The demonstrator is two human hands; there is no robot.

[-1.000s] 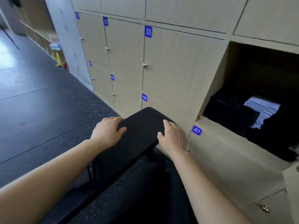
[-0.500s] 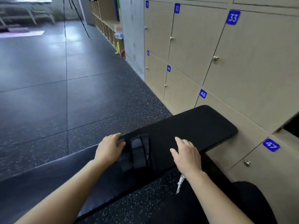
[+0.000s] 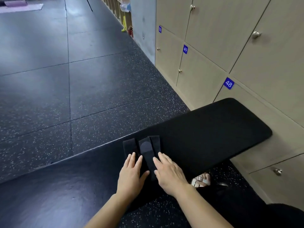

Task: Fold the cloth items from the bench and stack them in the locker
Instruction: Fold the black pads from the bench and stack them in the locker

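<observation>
Left side was just dark speckled floor [image 3: 69,99]. The left hand [image 3: 131,172] lay flat, fingers straight and loose, on the left part of the black cloth [image 3: 145,149], gripping nothing. The cloth sat on the bench [image 3: 213,127] near its front edge: three narrow strips side by side, with a greyish round patch on the middle one. The right hand [image 3: 169,173] was also flat, fingers stretched over the right strip, pressing rather than pinching. The cloth looked thin, light and limp, so the strips would likely flop and splay if lifted by one end. Better to pinch the far ends together and fold toward the body. Black on black made the edges hard to read. Closed lockers [image 3: 202,74] stood on the right; no open one was in view.
</observation>
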